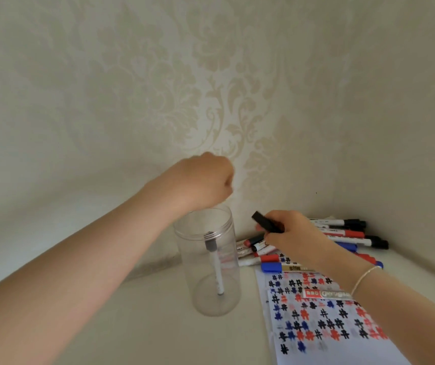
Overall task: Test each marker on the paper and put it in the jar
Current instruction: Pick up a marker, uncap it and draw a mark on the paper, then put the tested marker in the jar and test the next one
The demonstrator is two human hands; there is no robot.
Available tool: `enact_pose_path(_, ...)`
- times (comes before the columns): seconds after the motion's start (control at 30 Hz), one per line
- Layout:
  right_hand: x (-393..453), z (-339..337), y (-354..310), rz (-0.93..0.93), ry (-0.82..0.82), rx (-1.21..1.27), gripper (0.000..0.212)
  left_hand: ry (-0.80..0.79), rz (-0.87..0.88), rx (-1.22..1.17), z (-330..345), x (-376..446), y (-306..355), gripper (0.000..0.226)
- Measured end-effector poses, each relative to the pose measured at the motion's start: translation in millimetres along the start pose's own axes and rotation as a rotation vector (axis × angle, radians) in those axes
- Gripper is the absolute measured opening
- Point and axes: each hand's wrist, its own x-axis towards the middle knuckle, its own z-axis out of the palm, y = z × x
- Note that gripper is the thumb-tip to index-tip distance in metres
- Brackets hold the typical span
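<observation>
A clear plastic jar (211, 299) stands on the table with one white marker (217, 270), dark cap up, leaning inside it. My left hand (198, 180) hovers just above the jar's mouth, fingers loosely bent downward, nothing seen in them. To the right, my right hand (292, 238) grips a black-capped marker (265, 222) over the pile of markers (348, 234). The paper (342, 351), covered in black, red and blue hash marks, lies at the lower right under my right forearm.
The marker pile, with red, blue and black caps, fills the corner where the patterned wall (211, 88) meets the table. One silver marker (327, 294) lies across the paper. The wall stands close behind the jar.
</observation>
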Motion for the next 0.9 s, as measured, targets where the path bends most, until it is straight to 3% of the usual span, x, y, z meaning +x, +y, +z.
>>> enact_pose_path(0.07,-3,-6,-3,-0.021,-0.019,-0.125,0.015,0.121,0.188,0.012,3,-12,24,0.029)
enact_pose_path(0.13,-6,-10,-7,-0.044,-0.015,-0.223,0.014,0.064,0.319,0.088,27,-17,49,0.039)
enact_pose_path(0.23,-15,-14,-14,-0.067,-0.047,-0.432,0.021,0.047,0.321,0.182,61,-11,65,0.024)
enact_pose_path(0.33,-24,-20,-1,-0.065,0.072,-0.477,0.011,-0.024,0.286,0.095,71,-7,65,0.014)
enact_pose_path(0.43,-28,-41,23,0.098,0.264,-0.636,0.054,-0.068,0.242,-0.128,71,-7,67,0.013)
enact_pose_path(0.5,-36,-55,30,0.287,0.207,-0.05,0.063,-0.152,0.196,-0.399,68,-8,68,0.016)
enact_pose_path(0.57,-47,-54,31,0.279,-0.085,0.769,0.041,-0.203,0.235,-0.596,67,-9,71,0.016)
enact_pose_path(0.6,-51,-48,33,0.22,-0.134,0.966,0.026,-0.243,0.264,-0.697,67,-9,74,0.017)
enact_pose_path(0.63,-54,-42,34,0.174,-0.128,1.044,0.016,-0.3,0.291,-0.812,67,-10,78,0.023)
enact_pose_path(0.73,-54,-30,33,0.137,0.001,0.978,0.024,-0.443,0.289,-1.08,72,-12,87,0.031)
enact_pose_path(0.9,-60,-37,32,0.092,0.061,0.979,0.011,-0.441,0.273,-1.31,86,-17,91,0.022)
